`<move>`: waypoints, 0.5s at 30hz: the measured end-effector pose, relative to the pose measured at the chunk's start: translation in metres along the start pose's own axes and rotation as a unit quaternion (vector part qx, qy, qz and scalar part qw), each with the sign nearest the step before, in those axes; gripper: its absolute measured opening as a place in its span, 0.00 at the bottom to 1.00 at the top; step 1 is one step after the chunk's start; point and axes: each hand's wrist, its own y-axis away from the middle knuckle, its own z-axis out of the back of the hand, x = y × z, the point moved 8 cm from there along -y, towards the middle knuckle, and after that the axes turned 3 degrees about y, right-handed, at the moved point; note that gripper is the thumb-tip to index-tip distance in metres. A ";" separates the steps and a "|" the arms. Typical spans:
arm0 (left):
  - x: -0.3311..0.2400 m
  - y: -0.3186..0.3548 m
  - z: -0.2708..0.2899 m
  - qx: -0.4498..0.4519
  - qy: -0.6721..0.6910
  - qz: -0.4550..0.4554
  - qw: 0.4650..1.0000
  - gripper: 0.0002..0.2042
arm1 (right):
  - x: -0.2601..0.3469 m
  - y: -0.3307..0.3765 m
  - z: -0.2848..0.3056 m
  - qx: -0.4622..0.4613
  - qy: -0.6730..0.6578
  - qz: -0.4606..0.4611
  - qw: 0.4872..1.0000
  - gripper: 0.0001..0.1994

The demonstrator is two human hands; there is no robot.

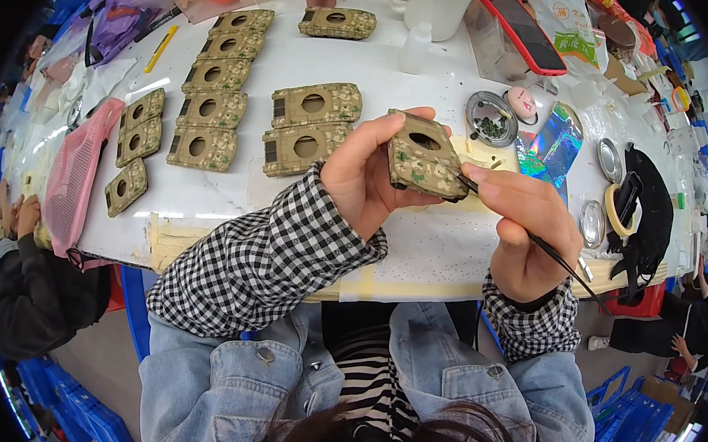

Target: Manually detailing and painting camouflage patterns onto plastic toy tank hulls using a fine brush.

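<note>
My left hand [367,170] grips a camouflage-painted model tank hull [424,156] by its sides, tilted above the table. A round hole opens in the hull's top. My right hand [529,228] is closed on a slim black stick-like tool [549,249], whose tip meets the hull's near right corner; whether it is tweezers or a brush I cannot tell. Behind my right hand, a round metal dish [474,117] holds small dark green pieces. Two matching hulls, one nearer [303,148] and one farther [330,101], lie left of my left hand.
More hulls stand in a column [203,149] and a shorter group [126,188] to the left. A pink mesh basket [84,176] lies at the left edge. A white mug [445,4], red-cased phone [522,33], tape roll [613,210] and black bundle [656,197] line the back and right.
</note>
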 end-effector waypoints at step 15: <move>0.000 -0.003 0.004 0.010 0.049 0.008 0.999 0.24 | -0.012 0.009 0.022 -0.106 -0.065 -0.019 0.992 0.15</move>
